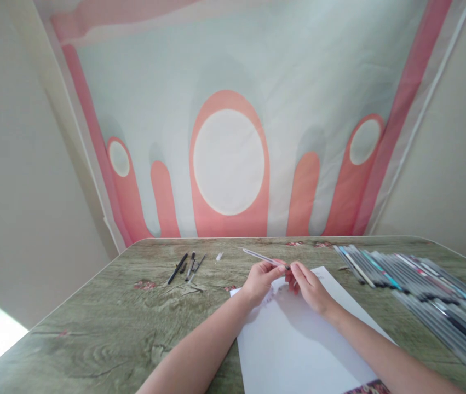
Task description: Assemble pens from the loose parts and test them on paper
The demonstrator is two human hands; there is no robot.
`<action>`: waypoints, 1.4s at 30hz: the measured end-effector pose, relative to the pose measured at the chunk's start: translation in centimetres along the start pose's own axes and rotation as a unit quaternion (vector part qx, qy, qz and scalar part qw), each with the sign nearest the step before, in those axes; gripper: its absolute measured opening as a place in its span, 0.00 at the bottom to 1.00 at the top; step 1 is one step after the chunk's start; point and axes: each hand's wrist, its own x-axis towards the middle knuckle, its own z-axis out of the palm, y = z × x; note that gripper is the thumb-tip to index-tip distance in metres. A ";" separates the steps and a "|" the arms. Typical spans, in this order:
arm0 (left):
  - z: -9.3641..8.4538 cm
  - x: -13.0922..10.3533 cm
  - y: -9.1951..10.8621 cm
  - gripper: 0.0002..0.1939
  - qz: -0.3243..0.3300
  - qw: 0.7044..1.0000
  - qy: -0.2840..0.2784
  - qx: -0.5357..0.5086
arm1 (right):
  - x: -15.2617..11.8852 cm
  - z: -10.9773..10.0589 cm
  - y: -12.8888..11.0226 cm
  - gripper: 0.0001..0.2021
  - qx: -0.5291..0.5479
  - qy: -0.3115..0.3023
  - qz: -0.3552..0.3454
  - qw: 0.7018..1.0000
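Both hands meet above the upper part of a white sheet of paper (298, 345). My left hand (260, 280) pinches a clear pen (262, 256), whose far end points up and to the left. At the pen's dark end, my right hand (307, 285) has its fingers closed close to the left fingertips. Whatever small part the right fingers hold is too small to make out. Faint marks show on the paper near its top edge.
Several clear and coloured pens (413, 273) lie in rows on the wood-patterned table (109, 328) at the right. Left of the paper are several dark pen pieces (177, 268) and a small whitish piece (219, 256). A patterned item (368, 388) touches the paper's near edge.
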 end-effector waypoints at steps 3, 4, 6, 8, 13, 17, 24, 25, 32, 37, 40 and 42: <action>-0.2 0.1 -0.3 0.17 0.006 1.000 0.017 -0.004 | -0.2 -0.1 -0.2 0.16 -0.045 0.002 -0.020 0.999; -0.2 0.1 -0.3 0.17 0.005 1.000 0.019 -0.002 | -0.2 -0.1 -0.3 0.16 -0.057 0.002 -0.024 0.998; -0.3 0.1 -0.3 0.18 -0.001 1.000 0.020 0.004 | -0.3 0.0 -0.4 0.16 -0.069 0.001 -0.028 0.997; -0.3 0.1 -0.2 0.19 -0.006 1.000 0.020 0.011 | -0.2 0.1 -0.5 0.17 -0.063 -0.004 -0.022 0.998; -0.3 0.0 0.3 0.18 -0.001 1.000 -0.007 0.012 | -0.2 0.4 -1.0 0.17 0.049 -0.028 0.012 0.998; -0.2 -0.2 0.5 0.19 0.001 1.000 -0.023 0.010 | -0.2 0.7 -1.3 0.16 0.163 -0.042 0.072 0.983; -0.4 -0.2 0.6 0.19 -0.010 0.999 -0.042 0.028 | 0.0 0.6 -1.3 0.13 0.261 -0.070 0.145 0.952; -0.4 -0.1 0.6 0.19 -0.009 0.999 -0.041 0.029 | 0.0 0.5 -1.2 0.13 0.271 -0.078 0.152 0.947; -0.3 0.1 0.4 0.20 -0.009 1.000 -0.003 0.026 | 0.0 0.4 -1.2 0.17 0.194 -0.045 0.106 0.974; 0.1 0.0 0.6 0.18 0.006 1.000 -0.013 0.016 | 0.1 0.3 -1.4 0.17 0.164 -0.044 0.075 0.983; 0.2 -0.1 0.8 0.17 0.014 0.999 -0.030 0.012 | 0.1 0.3 -1.5 0.17 0.204 -0.055 0.099 0.972; 0.2 -0.2 1.0 0.17 0.014 0.999 -0.044 0.012 | 0.0 0.3 -1.5 0.16 0.225 -0.067 0.116 0.965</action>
